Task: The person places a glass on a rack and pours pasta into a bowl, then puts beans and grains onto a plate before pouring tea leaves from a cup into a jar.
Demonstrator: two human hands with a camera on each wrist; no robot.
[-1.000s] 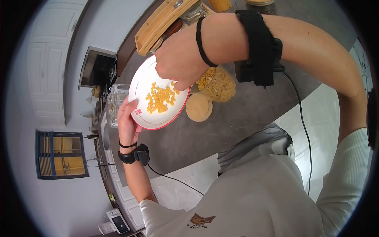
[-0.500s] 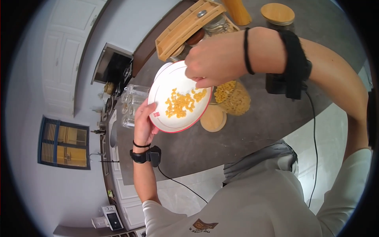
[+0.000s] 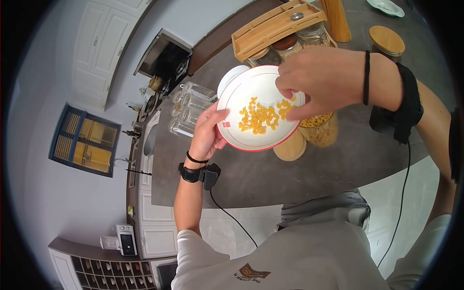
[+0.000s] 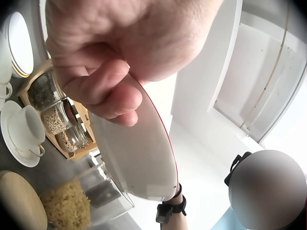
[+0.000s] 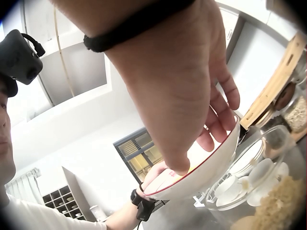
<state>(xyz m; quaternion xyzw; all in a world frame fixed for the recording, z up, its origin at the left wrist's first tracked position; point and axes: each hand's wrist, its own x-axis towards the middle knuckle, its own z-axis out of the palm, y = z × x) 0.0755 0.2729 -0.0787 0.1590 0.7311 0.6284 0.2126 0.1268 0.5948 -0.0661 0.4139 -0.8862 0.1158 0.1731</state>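
Observation:
A white plate [image 3: 251,92] with a red rim is held tilted above the counter. My left hand [image 3: 209,126] grips its left edge, thumb on top and fingers curled beneath, as the left wrist view shows on the underside [image 4: 139,148]. Yellow pasta pieces [image 3: 258,118] lie in the middle and toward the right of the plate. Over the right rim hovers my right hand [image 3: 321,79], thumb and fingers apart and bent down toward the pasta; in the right wrist view its fingers [image 5: 223,112] reach inside the rim. No held piece is visible.
Behind the plate's right edge stands a glass jar of pasta [image 3: 324,133], beside a round wooden lid [image 3: 290,147]. A wooden rack [image 3: 275,29] with jars is at the back. Glasses [image 3: 193,104] stand left; a lidded jar [image 3: 386,41] is right.
The view has swung, so the plate and both hands appear farther right. My right thumb and fingers have spread apart from their closed pose over the plate.

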